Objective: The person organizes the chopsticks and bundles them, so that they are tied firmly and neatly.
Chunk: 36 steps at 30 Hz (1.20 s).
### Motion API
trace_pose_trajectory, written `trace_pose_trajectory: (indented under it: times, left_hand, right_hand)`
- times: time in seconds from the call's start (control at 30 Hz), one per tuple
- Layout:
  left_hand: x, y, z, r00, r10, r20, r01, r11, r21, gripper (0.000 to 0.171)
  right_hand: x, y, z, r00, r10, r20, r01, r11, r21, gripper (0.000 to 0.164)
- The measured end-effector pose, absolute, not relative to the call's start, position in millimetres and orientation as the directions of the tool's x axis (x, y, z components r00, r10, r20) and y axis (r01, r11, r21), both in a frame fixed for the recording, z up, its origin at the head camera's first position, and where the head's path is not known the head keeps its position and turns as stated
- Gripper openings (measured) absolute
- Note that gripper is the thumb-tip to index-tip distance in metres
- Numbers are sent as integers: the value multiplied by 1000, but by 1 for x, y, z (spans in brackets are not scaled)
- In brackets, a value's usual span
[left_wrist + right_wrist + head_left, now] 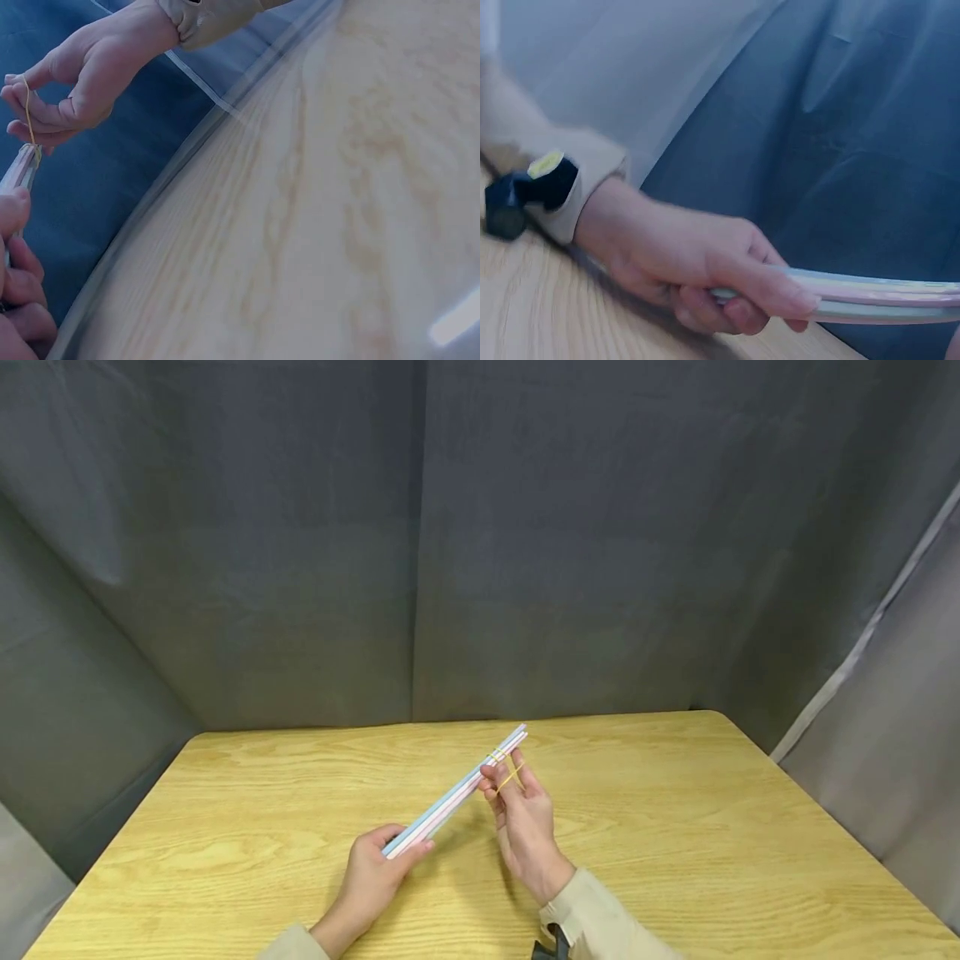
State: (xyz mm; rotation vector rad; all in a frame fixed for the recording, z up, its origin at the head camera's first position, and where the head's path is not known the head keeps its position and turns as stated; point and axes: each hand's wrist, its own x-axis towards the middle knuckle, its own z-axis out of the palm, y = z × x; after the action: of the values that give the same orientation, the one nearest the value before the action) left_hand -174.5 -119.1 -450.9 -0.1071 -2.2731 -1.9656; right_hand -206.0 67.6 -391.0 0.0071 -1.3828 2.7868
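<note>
A bundle of long, thin pastel straws (442,812), light blue, white and pink, slants up to the right over the table. My left hand (373,870) grips its lower end, thumb on top; the right wrist view shows this left hand (697,262) round the straws (885,298). At the upper end, a yellow rubber band (512,777) is stretched across the fingers of my right hand (531,831). Yellow band also crosses the straws near their tips. In the left wrist view the band (28,112) runs from the right hand's (97,71) fingertips to the straw ends.
A wood-grain table (675,827) lies under both hands. Dark grey curtains (585,543) hang behind it and at the sides. A black device (551,943) is strapped at the right wrist.
</note>
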Motion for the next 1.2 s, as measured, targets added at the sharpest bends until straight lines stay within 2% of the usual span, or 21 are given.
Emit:
trace_pose_trajectory:
  times: [0.07,0.2,0.3,0.4,0.5,0.63,0.83,1.03,1.1,1.2]
  left_hand:
    - [-173,-118,-450,-984,-39,175,167,170,971,18]
    - [-173,-121,-451,-974,-44,222,208,219,953,16]
    - [-177,-130,-450,-944,-25,329,310,279,909,17]
    - [-184,-140,-450,-890,16,456,434,332,837,18]
    - [-192,-148,-450,-842,60,537,522,346,780,19]
    - [-196,-155,-450,-794,148,590,602,329,728,19]
    - [-202,-165,-451,-693,255,674,713,379,590,24]
    - [-211,-183,-441,-522,370,768,787,557,266,35]
    - [-211,-187,-439,-503,384,774,781,586,217,36]
    - [-211,-190,-439,-507,384,772,778,589,218,35]
  right_hand:
    - [-208,69,-389,-1000,4,1,-4,-622,-783,62]
    - [-214,77,-389,-997,-81,-19,69,-683,-727,40]
    - [-220,84,-389,-982,-182,48,101,-725,-681,34]
    - [-225,92,-391,-929,-315,195,130,-770,-624,45]
    - [-230,99,-393,-840,-423,339,167,-798,-579,60]
    - [-235,109,-399,-759,-493,426,217,-807,-549,76]
    - [-237,121,-409,-702,-564,435,270,-776,-570,91]
    - [-236,122,-408,-694,-613,376,260,-701,-664,94]
    - [-235,120,-408,-706,-612,357,240,-680,-693,92]
    - [-233,118,-409,-724,-604,332,213,-654,-726,88]
